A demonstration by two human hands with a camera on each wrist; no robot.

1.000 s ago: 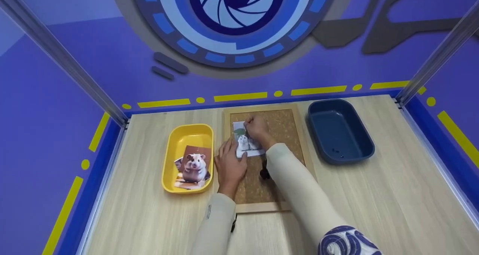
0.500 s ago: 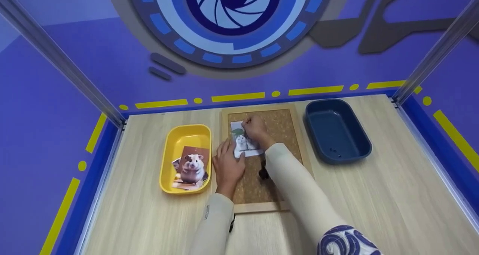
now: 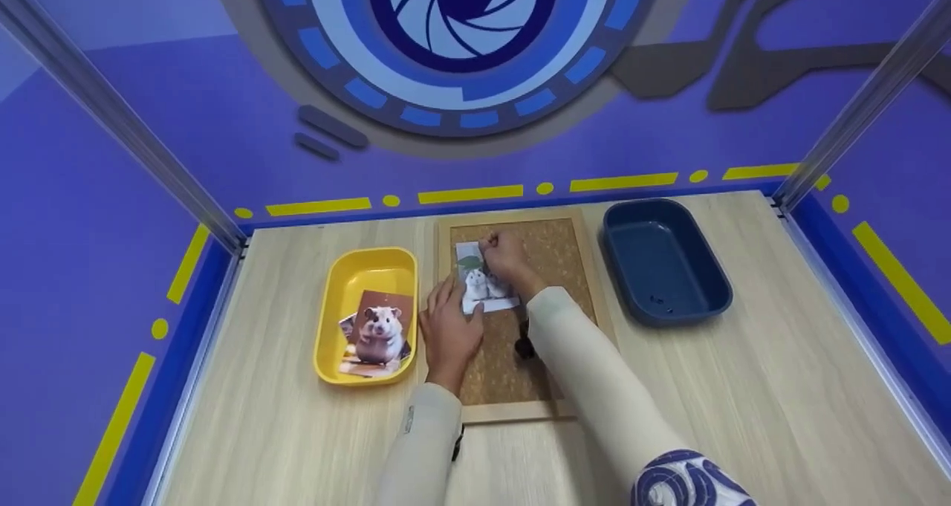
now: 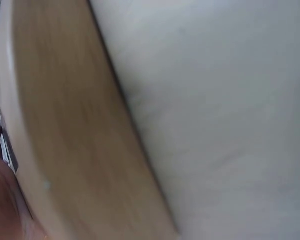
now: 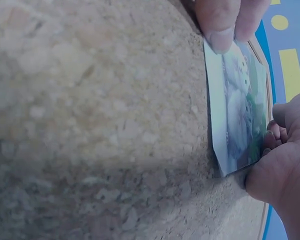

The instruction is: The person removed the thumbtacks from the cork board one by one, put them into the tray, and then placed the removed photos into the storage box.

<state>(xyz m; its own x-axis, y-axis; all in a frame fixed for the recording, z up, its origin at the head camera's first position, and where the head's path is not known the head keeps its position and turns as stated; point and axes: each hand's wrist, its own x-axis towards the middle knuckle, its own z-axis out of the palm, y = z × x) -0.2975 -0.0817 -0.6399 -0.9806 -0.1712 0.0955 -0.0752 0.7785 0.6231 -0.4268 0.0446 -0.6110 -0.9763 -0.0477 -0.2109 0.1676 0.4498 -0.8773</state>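
A photo [image 3: 475, 286] of two pale hamsters under a green leaf lies on the wood-framed corkboard [image 3: 505, 372], towards its upper left. My left hand [image 3: 450, 329] lies along the photo's left and lower edges with fingers extended; in the right wrist view its fingertips [image 5: 221, 41] press on the photo's pale border. At the photo's upper right, my right hand [image 3: 507, 259] has its fingers curled, thumb and fingertips drawn together close over the paper. I cannot tell what, if anything, they pinch. The right wrist view shows this hand [image 5: 285, 160] right at the photo's edge.
Left of the board is a yellow tray [image 3: 324, 335] holding a hamster photo [image 3: 380, 333] atop other pictures. A dark blue tray [image 3: 654, 250] stands to the right, several small dark things [image 3: 661, 303] inside. Blue-purple panels [image 3: 223, 134] enclose the table's back and sides.
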